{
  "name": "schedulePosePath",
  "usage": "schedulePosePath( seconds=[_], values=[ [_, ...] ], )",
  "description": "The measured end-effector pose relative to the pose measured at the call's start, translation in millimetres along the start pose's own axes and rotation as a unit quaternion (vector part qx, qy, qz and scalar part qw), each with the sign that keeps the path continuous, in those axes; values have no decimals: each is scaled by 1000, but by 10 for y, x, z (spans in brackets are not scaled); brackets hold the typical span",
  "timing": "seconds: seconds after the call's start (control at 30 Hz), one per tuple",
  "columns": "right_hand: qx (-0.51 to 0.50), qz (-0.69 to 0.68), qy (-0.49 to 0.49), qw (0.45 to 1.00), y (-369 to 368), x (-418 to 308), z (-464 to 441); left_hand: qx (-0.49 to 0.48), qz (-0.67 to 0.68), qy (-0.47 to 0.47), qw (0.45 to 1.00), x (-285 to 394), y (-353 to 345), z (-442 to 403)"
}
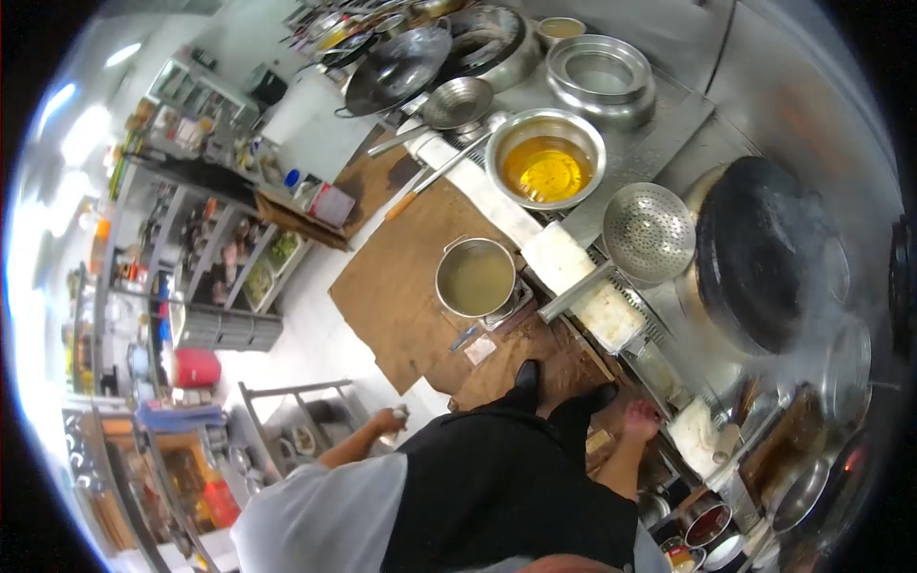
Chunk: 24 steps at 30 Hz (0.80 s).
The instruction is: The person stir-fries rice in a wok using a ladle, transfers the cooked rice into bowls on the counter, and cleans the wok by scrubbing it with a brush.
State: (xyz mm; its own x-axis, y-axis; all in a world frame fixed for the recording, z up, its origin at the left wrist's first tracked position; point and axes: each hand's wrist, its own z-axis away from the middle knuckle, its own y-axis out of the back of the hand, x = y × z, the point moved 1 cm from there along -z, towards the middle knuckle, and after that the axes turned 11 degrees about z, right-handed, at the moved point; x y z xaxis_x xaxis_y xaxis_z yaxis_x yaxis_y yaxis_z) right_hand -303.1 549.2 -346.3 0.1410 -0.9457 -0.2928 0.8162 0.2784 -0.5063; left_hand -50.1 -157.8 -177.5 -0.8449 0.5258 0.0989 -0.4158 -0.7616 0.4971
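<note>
My left hand [386, 421] is out to the left at waist height, fingers curled round a small greyish thing too small to name. My right hand [641, 419] is at the front edge of the stove, low beside a folded white cloth [695, 436]. Its fingers look curled, and whether they grip anything is hidden. Ahead of that hand, a perforated strainer ladle [650, 232] rests on the stove top beside a large black wok [759, 253], with steam rising at its right.
A metal bowl of yellow oil [546, 170] stands on the counter. A pot of cloudy liquid [476, 278] is low down over brown cardboard [401, 277] on the floor. Shelves [205, 239] line the left. Seasoning containers [707, 523] sit at the lower right.
</note>
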Motion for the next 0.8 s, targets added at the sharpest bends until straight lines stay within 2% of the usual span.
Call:
schedulePosePath(
  seconds=[0.1,0.13,0.23,0.3,0.33,0.4,0.5,0.53,0.57,0.6,0.63,0.7,0.73,0.8],
  values=[
    [92,0,9,996,164,-47,-101,-16,-36,72,997,-324,44,366],
    [120,-2,16,993,247,-97,-204,-23,-99,74,992,-359,32,404],
    [186,-14,44,982,154,-104,-357,19,2,53,998,-406,-92,453],
    [216,-32,73,973,-55,-34,-297,-3,2,-18,1000,-263,-160,414],
    [215,-46,79,972,-101,-22,-271,-15,0,-54,998,-137,-167,387],
    [210,-77,92,970,-128,19,-225,10,2,-67,998,82,-222,414],
    [212,-45,88,972,65,-5,-285,38,46,-85,995,411,-45,612],
    [76,-7,30,997,299,-131,-372,42,78,-88,992,458,-97,693],
    [-62,27,-34,997,644,-222,-508,48,76,-76,993,427,-108,712],
    [-195,61,-102,974,816,-296,-565,55,65,-67,994,319,-161,670],
    [-81,61,-71,992,652,-328,-458,60,54,-57,995,249,-219,669],
    [145,64,1,987,293,-343,-324,67,98,5,993,117,-330,765],
    [103,153,75,980,440,-359,-505,51,103,32,993,252,-277,1015],
    [11,316,213,924,980,-320,-950,64,138,41,988,68,-499,1152]
  ],
)
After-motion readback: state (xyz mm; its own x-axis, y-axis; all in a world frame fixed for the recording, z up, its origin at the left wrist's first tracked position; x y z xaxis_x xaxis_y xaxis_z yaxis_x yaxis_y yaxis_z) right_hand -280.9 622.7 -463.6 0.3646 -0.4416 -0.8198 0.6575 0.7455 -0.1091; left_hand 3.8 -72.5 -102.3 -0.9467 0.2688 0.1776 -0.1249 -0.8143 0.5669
